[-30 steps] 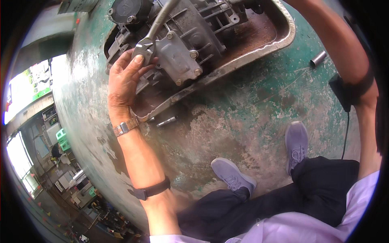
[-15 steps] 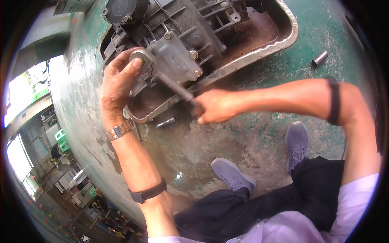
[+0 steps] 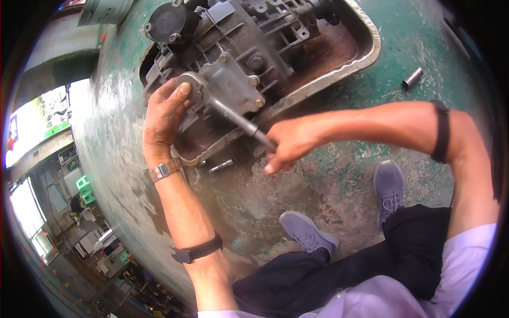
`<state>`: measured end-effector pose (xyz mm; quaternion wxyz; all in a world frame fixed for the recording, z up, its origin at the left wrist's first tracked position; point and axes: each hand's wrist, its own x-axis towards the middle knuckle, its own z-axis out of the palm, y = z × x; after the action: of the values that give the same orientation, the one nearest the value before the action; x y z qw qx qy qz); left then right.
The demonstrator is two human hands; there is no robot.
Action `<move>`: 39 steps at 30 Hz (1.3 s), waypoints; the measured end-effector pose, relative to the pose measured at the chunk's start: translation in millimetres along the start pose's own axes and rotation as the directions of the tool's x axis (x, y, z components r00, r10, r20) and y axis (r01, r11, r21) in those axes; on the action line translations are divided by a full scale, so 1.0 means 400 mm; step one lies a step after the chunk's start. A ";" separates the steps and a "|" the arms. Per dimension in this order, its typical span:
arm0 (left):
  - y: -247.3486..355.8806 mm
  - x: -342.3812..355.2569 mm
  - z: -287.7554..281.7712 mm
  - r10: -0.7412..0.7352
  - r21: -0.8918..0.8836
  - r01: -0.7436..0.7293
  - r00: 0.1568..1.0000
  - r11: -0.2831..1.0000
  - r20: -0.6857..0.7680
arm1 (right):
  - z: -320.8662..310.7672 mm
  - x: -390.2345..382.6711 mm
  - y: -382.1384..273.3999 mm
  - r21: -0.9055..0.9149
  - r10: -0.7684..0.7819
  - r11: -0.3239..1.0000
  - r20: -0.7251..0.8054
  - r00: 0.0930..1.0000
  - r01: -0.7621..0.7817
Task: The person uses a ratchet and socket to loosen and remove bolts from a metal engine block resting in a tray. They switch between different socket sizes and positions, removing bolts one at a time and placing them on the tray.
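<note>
A grey metal gearbox housing (image 3: 270, 53) sits in a metal pan on the floor. A bolted cover plate (image 3: 233, 82) faces me, with bolt heads along its edge. At the cover's left corner, a ratchet wrench (image 3: 233, 115) rests with its round head over the fastener spot, which is hidden. My left hand (image 3: 165, 116) is closed around that head, thumb pressed on top. My right hand (image 3: 291, 140) grips the handle's end just outside the pan's near rim.
The rusty-bottomed pan (image 3: 339, 69) has a raised rim. A short metal tube (image 3: 412, 78) lies on the worn green floor at right. A slim socket-like piece (image 3: 221, 166) lies by the pan's near corner. My shoes (image 3: 310, 233) are close below.
My right hand and the wrench handle have swung slightly toward me, away from the pan rim. My left hand stays on the wrench head. The whole view has shifted a little.
</note>
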<state>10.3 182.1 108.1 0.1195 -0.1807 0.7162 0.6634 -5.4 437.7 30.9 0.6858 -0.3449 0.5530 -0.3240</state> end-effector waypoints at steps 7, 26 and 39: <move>-0.014 0.000 -0.001 0.041 -0.023 -0.041 0.999 0.999 0.032 | -0.302 -0.269 -0.140 -0.543 -0.417 0.827 -0.764 0.493 -0.142; 0.015 -0.007 0.020 0.011 0.013 -0.011 1.000 1.000 -0.002 | 0.142 0.256 -0.034 0.279 -0.114 0.953 -0.040 0.993 0.121; -0.038 -0.012 0.005 0.053 -0.006 -0.054 0.993 0.999 -0.106 | -0.139 -0.144 0.039 -0.088 0.069 0.990 -0.369 0.927 -0.108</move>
<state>20.8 183.7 96.2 0.0630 -0.1969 0.7230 0.6592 -69.2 487.6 40.6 0.5658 -0.2895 0.7021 -0.3211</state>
